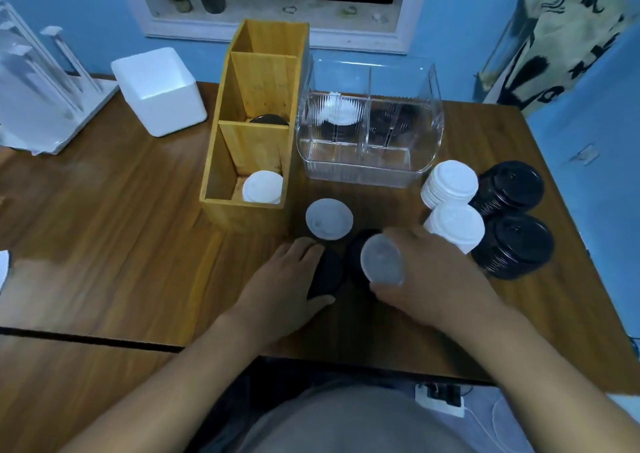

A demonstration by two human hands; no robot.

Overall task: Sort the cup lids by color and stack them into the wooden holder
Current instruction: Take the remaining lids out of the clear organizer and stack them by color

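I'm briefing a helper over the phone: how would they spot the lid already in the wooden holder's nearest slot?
Find the tall wooden holder standing at mid-table. Its nearest compartment holds a white lid at the bottom. The next compartment's lid is dark, and the other white lids lie outside on the table.

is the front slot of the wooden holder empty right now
No, a white lid already sits in the front compartment of the wooden holder.
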